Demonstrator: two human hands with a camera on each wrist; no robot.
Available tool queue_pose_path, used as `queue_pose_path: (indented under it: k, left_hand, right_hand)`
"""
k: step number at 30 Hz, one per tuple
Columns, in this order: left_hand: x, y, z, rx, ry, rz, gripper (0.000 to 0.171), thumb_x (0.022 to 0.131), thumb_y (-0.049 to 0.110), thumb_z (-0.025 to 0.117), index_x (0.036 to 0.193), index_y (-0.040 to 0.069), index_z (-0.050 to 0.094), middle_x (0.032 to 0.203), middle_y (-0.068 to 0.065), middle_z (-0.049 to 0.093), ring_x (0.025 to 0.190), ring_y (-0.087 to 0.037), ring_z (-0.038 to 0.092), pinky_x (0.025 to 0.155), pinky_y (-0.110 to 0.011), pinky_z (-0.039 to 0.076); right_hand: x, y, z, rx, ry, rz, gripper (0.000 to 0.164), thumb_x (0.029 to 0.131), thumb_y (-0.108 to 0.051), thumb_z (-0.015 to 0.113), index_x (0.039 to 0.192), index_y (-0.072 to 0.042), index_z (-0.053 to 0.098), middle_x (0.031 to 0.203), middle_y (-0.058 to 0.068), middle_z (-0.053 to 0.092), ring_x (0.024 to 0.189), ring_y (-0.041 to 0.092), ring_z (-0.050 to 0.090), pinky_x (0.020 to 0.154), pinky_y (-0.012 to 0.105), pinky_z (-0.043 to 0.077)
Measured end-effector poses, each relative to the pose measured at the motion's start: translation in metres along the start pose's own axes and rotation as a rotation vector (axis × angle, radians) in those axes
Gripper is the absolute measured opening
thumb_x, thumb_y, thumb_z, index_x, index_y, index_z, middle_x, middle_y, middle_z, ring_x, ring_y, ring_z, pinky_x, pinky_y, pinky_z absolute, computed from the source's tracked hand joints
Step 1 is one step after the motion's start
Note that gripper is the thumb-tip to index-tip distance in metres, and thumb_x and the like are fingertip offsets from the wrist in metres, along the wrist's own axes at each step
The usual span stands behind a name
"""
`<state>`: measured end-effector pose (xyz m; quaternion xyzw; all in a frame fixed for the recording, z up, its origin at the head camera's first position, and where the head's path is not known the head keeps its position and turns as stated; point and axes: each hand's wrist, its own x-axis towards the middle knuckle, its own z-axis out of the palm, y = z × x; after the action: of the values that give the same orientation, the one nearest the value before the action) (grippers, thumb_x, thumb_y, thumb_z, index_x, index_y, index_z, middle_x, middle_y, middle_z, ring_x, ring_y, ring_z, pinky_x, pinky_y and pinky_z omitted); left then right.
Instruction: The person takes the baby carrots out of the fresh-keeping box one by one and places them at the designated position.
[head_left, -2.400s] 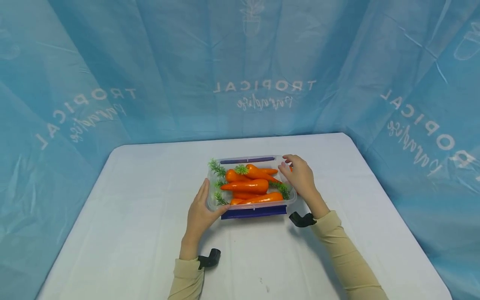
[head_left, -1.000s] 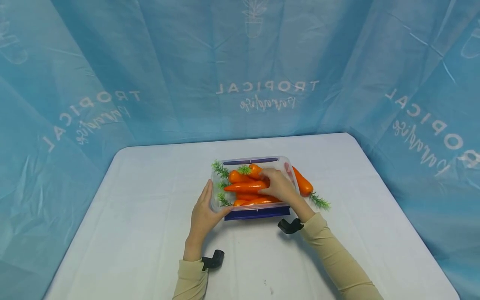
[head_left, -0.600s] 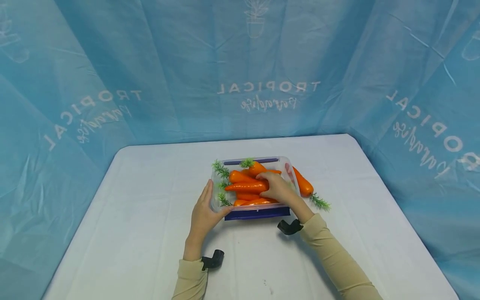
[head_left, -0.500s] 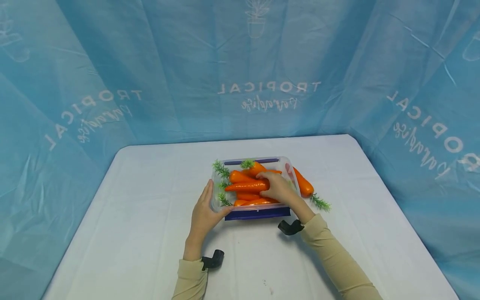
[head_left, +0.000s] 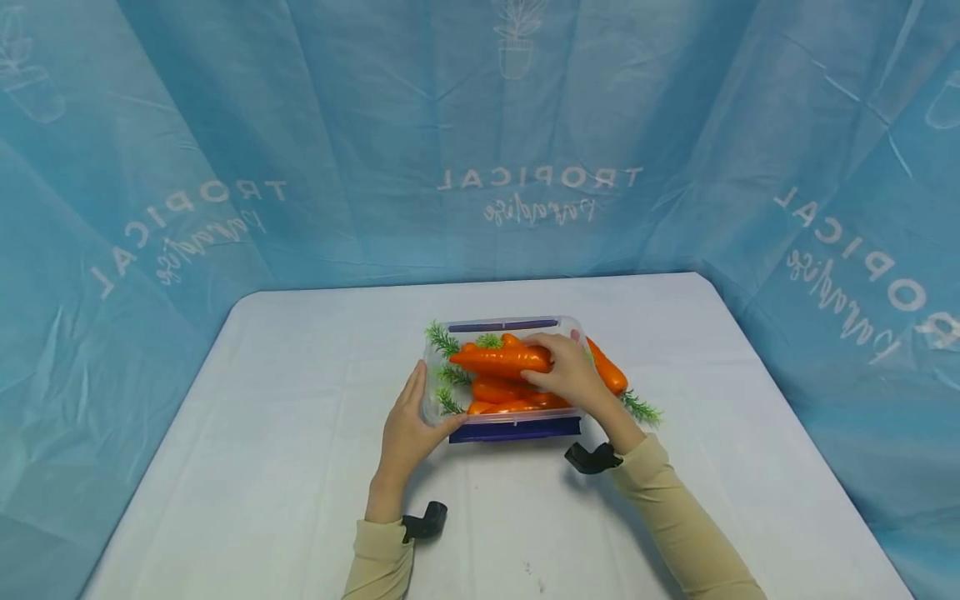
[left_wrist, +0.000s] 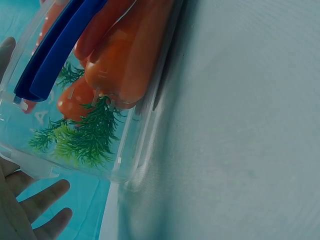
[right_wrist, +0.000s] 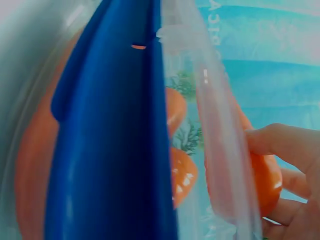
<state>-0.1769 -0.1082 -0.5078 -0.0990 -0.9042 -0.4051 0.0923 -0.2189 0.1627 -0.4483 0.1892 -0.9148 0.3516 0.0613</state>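
Note:
A clear plastic food container (head_left: 437, 398) with dark blue clips stands on the table, filled with several orange carrots that have feathery green tops. My left hand (head_left: 408, 425) rests against its front-left corner, thumb at the front rim and fingers along the left wall. In the left wrist view, those fingers (left_wrist: 45, 200) look straight and spread. My right hand (head_left: 572, 371) reaches over the right end and grips one carrot (head_left: 495, 360) by its thick end, the tip pointing left. That carrot lies above the others; the right wrist view shows its end (right_wrist: 267, 180) between thumb and fingers.
Another carrot (head_left: 609, 371) lies outside the container's right wall, its green top (head_left: 641, 408) on the white tabletop (head_left: 262, 467). A front clip (head_left: 515, 429) hangs folded outward. Blue printed curtains (head_left: 480, 100) enclose the table's back and sides.
My right hand has gone from the right rim into the container, taken hold of a carrot and raised it slightly, shifting it up and right. The left hand has stayed at the corner.

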Motion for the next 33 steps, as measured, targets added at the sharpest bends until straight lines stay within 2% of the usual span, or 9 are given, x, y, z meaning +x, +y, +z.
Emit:
queue_pose_path:
  k: [7, 13, 20, 27, 33]
  left_hand:
    - [-0.001, -0.004, 0.004, 0.015, 0.0, -0.004, 0.107, 0.072, 0.053, 0.077, 0.153, 0.011, 0.02, 0.159, -0.008, 0.024, 0.143, -0.032, 0.031, 0.114, -0.051, 0.031]
    - [0.001, -0.006, 0.005, 0.014, -0.016, -0.025, 0.107, 0.072, 0.053, 0.076, 0.153, 0.011, 0.019, 0.159, -0.005, 0.022, 0.145, -0.029, 0.028, 0.116, -0.049, 0.028]
    - [0.002, -0.005, 0.005, 0.018, -0.007, -0.005, 0.107, 0.073, 0.052, 0.076, 0.152, 0.009, 0.02, 0.159, -0.008, 0.023, 0.144, -0.031, 0.029, 0.115, -0.05, 0.029]
    - [0.001, -0.003, 0.002, 0.023, 0.012, 0.025, 0.106, 0.072, 0.051, 0.077, 0.152, 0.007, 0.023, 0.158, -0.011, 0.026, 0.142, -0.034, 0.032, 0.113, -0.051, 0.032]
    - [0.001, -0.003, 0.002, 0.016, 0.012, 0.04, 0.106, 0.072, 0.051, 0.077, 0.152, 0.007, 0.022, 0.157, -0.012, 0.026, 0.141, -0.035, 0.033, 0.113, -0.052, 0.032]
  right_hand:
    - [-0.007, -0.002, -0.018, 0.017, 0.113, -0.007, 0.046, 0.08, -0.021, 0.077, 0.121, -0.007, 0.063, 0.113, 0.013, 0.068, 0.084, 0.022, 0.062, 0.069, 0.033, 0.054]
    - [-0.01, 0.005, -0.031, 0.054, 0.2, 0.014, 0.044, 0.08, -0.015, 0.076, 0.12, -0.002, 0.062, 0.112, 0.017, 0.069, 0.085, 0.025, 0.063, 0.068, 0.032, 0.055]
    - [-0.013, 0.02, -0.043, 0.073, 0.28, 0.123, 0.044, 0.082, -0.019, 0.075, 0.121, -0.004, 0.061, 0.109, 0.016, 0.069, 0.088, 0.025, 0.062, 0.072, 0.031, 0.054]
    - [-0.02, 0.04, -0.052, 0.055, 0.398, 0.256, 0.045, 0.083, -0.019, 0.074, 0.122, 0.0, 0.06, 0.105, 0.021, 0.067, 0.083, 0.029, 0.057, 0.076, 0.04, 0.056]
    - [-0.03, 0.057, -0.055, 0.056, 0.455, 0.385, 0.047, 0.085, -0.023, 0.072, 0.124, -0.001, 0.058, 0.11, 0.023, 0.065, 0.09, 0.033, 0.059, 0.084, 0.048, 0.056]
